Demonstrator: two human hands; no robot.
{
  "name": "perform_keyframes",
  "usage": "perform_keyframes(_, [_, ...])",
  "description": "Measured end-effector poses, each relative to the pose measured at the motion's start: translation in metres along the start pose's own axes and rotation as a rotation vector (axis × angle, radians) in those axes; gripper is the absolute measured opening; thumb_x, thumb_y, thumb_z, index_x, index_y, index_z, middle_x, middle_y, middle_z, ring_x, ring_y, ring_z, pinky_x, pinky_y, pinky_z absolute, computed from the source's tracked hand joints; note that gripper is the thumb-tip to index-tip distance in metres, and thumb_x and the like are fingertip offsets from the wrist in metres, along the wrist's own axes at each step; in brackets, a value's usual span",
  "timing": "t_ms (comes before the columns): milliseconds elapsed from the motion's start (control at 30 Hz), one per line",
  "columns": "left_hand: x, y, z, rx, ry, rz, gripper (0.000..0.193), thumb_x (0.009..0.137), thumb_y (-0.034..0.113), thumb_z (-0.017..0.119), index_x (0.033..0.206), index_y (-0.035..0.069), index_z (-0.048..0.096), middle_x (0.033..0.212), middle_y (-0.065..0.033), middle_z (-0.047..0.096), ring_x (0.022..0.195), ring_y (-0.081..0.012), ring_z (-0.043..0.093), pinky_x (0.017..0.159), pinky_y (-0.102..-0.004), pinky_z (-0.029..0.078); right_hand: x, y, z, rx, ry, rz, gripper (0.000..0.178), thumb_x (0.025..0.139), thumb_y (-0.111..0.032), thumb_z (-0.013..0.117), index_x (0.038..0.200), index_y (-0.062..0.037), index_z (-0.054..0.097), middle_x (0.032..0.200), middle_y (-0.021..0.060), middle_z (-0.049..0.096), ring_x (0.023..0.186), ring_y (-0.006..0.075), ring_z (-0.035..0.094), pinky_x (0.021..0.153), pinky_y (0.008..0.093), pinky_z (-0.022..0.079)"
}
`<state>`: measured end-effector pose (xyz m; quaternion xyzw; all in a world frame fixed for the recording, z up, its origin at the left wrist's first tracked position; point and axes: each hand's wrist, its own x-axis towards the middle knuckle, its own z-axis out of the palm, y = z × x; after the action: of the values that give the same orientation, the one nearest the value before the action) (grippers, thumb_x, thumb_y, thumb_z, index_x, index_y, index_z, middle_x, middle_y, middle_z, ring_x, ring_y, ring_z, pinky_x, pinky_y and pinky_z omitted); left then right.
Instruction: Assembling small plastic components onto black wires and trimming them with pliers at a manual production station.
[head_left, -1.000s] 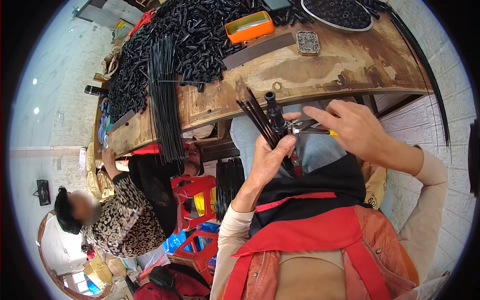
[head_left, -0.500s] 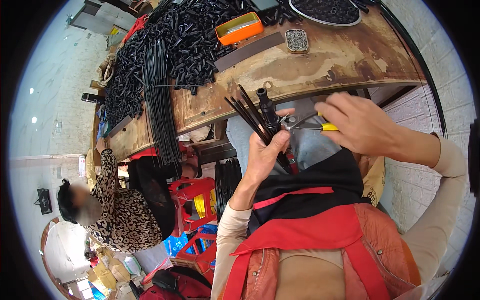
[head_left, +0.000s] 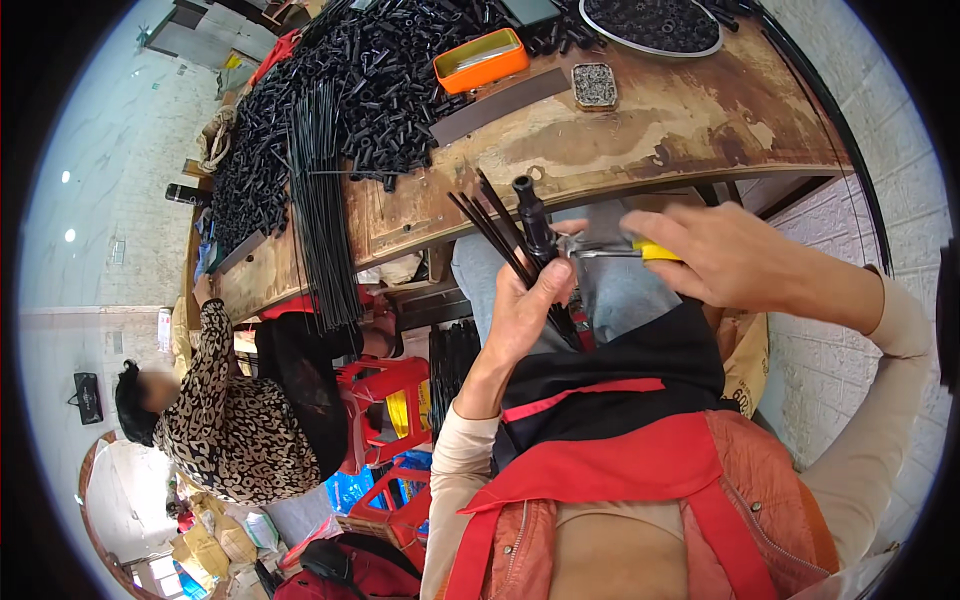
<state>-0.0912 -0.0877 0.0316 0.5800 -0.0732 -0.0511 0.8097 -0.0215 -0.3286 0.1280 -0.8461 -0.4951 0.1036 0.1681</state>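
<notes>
My left hand [head_left: 530, 305] is closed round several thin black rods [head_left: 487, 225] and a black tubular fitting [head_left: 533, 215] with a flared top. Both stick up out of the fist, tilted to the left, above my lap. My right hand [head_left: 705, 255] grips pliers by their yellow handle [head_left: 655, 250], somewhat blurred by motion. The metal jaws [head_left: 585, 247] point left and reach the fitting beside my left thumb; whether they pinch anything cannot be made out.
A wooden table [head_left: 700, 125] lies ahead, its near edge just beyond my hands. On it are a heap of black tube pieces [head_left: 385, 75], long black rods [head_left: 318, 190], an orange box [head_left: 482, 75], a small tin [head_left: 594, 88] and a round tray [head_left: 690, 48]. At left sits a co-worker [head_left: 245, 420].
The fingers of my right hand have closed in round the pliers, whose handles have come together. My left hand has barely moved.
</notes>
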Motion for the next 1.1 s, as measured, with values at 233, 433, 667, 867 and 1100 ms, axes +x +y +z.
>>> perform_keyframes(233, [0.003,-0.003,-0.005,-0.041,-0.017,-0.001,0.056,0.095,0.037,0.061,0.131,-0.004,0.049,0.07,0.0057,0.041,0.062,-0.0057,0.038,0.056,-0.0218,0.033,0.006,-0.01,-0.004,0.761,-0.372,0.412,0.047,0.079,-0.015,0.069,0.116,0.0011,0.047,0.071,0.0135,0.059,0.061,0.0289,0.062,0.055,0.0353,0.047])
perform_keyframes(433, [0.009,0.003,-0.001,-0.04,0.069,-0.007,0.062,0.095,0.04,0.061,0.134,-0.004,0.045,0.071,0.0054,0.041,0.062,-0.0062,0.037,0.056,-0.0219,0.032,0.01,0.006,0.021,-0.199,0.398,-0.145,0.036,0.082,-0.009,0.063,0.114,0.0,0.049,0.088,0.0145,0.06,0.071,0.0267,0.062,0.064,0.0354,0.051])
perform_keyframes(667, [0.002,0.003,-0.012,-0.132,-0.12,-0.07,0.062,0.094,0.043,0.061,0.132,-0.004,0.047,0.071,0.0052,0.04,0.063,-0.0064,0.036,0.057,-0.0225,0.031,0.017,0.006,0.016,1.451,-0.714,0.596,0.043,0.081,-0.013,0.07,0.114,0.0019,0.047,0.066,0.0082,0.058,0.038,0.0135,0.054,0.037,0.0251,0.041])
perform_keyframes(867, [0.003,0.003,-0.008,-0.074,-0.026,0.009,0.053,0.097,0.038,0.057,0.13,-0.002,0.045,0.072,0.0031,0.04,0.064,-0.0081,0.037,0.058,-0.0234,0.032,0.018,0.02,0.039,0.142,0.279,-0.07,0.034,0.089,-0.027,0.063,0.108,-0.001,0.053,0.071,0.0087,0.059,0.055,0.0181,0.061,0.054,0.0314,0.048])
perform_keyframes(1100, [0.003,0.011,-0.007,-0.07,0.005,-0.01,0.047,0.098,0.038,0.055,0.123,-0.001,0.048,0.074,0.0022,0.041,0.064,-0.0088,0.038,0.058,-0.0239,0.034,0.023,-0.003,0.034,0.977,-0.286,0.45,0.033,0.097,-0.031,0.054,0.103,0.0013,0.059,0.073,0.0073,0.064,0.056,0.0126,0.06,0.054,0.0277,0.048])
